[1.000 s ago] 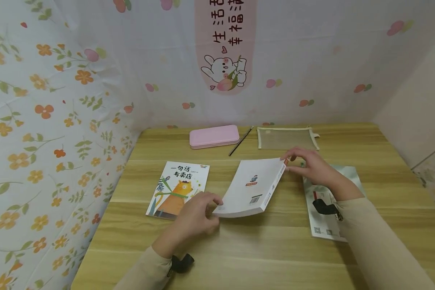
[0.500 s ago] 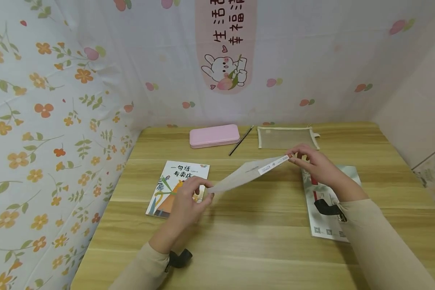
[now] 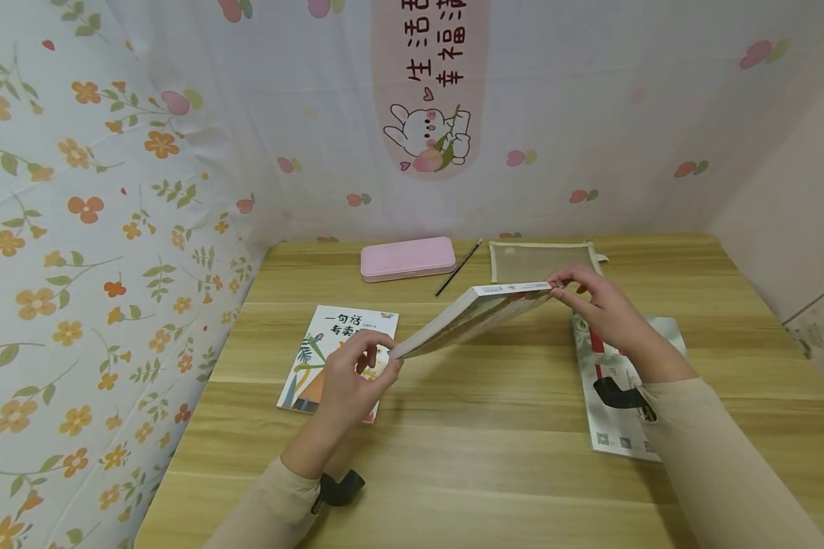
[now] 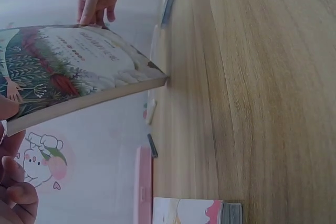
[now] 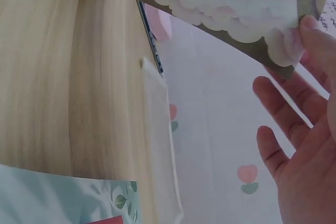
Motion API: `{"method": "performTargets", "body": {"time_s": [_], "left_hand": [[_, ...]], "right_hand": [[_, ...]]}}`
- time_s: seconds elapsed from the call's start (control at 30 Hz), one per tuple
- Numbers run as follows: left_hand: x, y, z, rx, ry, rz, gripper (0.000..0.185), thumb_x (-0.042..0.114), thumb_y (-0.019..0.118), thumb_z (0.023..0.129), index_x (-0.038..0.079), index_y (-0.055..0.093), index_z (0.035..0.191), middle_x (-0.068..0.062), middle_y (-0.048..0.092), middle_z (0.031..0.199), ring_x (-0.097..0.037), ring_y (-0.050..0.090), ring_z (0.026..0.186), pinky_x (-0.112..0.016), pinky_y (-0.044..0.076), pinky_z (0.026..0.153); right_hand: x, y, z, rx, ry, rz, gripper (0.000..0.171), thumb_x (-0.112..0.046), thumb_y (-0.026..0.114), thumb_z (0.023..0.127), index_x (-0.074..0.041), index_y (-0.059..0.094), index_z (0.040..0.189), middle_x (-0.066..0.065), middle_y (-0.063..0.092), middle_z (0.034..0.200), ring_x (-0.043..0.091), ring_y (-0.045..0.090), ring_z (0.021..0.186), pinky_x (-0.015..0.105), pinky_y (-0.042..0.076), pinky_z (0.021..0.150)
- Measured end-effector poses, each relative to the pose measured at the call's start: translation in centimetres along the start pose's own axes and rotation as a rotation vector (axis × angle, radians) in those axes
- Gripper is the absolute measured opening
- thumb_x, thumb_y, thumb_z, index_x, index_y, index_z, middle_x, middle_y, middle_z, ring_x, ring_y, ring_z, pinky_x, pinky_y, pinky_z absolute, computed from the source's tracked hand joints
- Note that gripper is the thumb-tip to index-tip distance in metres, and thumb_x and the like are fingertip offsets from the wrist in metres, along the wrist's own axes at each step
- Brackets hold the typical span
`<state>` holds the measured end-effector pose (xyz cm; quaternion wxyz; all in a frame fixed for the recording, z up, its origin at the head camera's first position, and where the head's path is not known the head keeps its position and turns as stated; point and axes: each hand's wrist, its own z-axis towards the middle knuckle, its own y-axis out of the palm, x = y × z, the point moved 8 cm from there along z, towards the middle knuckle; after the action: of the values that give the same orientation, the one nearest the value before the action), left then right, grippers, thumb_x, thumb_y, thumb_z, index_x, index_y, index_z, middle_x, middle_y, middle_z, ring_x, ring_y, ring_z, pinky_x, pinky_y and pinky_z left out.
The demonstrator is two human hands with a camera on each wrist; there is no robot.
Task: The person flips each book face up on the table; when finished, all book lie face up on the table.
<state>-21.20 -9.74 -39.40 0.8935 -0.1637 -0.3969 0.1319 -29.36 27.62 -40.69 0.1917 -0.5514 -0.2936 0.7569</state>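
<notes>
Both hands hold a paperback book up off the table, tilted, its white spine at the top right. Its illustrated cover, with plants and pale clouds, shows in the left wrist view. At the lower left corner, my left hand pinches the book between thumb and fingers. The right hand grips the opposite end near the spine, thumb on the illustrated cover in the right wrist view. Partly behind the left hand lies a book with a cartoon bear. Under the right forearm lies a pale green book.
A pink pencil case, a dark pencil and a mesh zip pouch lie along the back of the wooden table. Printed cloth hangs behind and on the left. Each wrist bears a black device.
The held book has turned over from its white back cover facing up, so its illustrated cover now shows underneath. My left hand has shifted left and up; the right hand has moved slightly.
</notes>
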Motion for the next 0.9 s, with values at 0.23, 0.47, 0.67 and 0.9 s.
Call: {"method": "performTargets", "body": {"time_s": [0.23,0.47,0.67,0.9], "left_hand": [[0.3,-0.4,0.0,0.014,-0.004,0.006,0.026,0.001,0.082,0.082,0.010,0.072,0.104,-0.005,0.071,0.091,-0.022,0.045,0.066,-0.037,0.037,0.054],[-0.1,-0.1,-0.3,-0.016,-0.010,0.047,0.028,0.004,0.083,0.083,0.013,0.071,0.107,-0.002,0.073,0.095,-0.021,0.046,0.070,-0.034,0.037,0.057],[-0.5,0.7,-0.8,-0.095,-0.017,0.066,0.030,0.005,0.081,0.086,0.012,0.069,0.113,-0.002,0.071,0.094,-0.027,0.048,0.071,-0.025,0.035,0.060],[-1.6,0.8,-1.3,-0.147,-0.161,0.021,0.027,0.007,0.080,0.088,0.017,0.072,0.111,0.001,0.068,0.087,-0.031,0.046,0.070,-0.023,0.036,0.062]], "right_hand": [[-0.3,-0.4,-0.2,0.064,-0.007,0.004,0.020,-0.022,0.058,0.106,-0.013,0.068,0.121,-0.006,0.061,0.113,0.003,0.052,0.099,0.028,0.038,0.090],[-0.7,-0.4,-0.3,0.064,-0.004,-0.029,0.020,-0.025,0.060,0.106,-0.011,0.069,0.117,0.000,0.065,0.109,0.008,0.052,0.097,0.027,0.041,0.085],[0.1,0.0,-0.3,0.045,0.037,-0.009,0.019,-0.025,0.063,0.104,-0.010,0.072,0.113,0.000,0.068,0.100,0.012,0.055,0.091,0.025,0.046,0.075],[0.4,0.4,-0.4,0.010,-0.008,0.200,0.017,-0.012,0.064,0.102,-0.004,0.065,0.118,-0.001,0.065,0.096,0.014,0.060,0.083,0.022,0.051,0.071]]}}
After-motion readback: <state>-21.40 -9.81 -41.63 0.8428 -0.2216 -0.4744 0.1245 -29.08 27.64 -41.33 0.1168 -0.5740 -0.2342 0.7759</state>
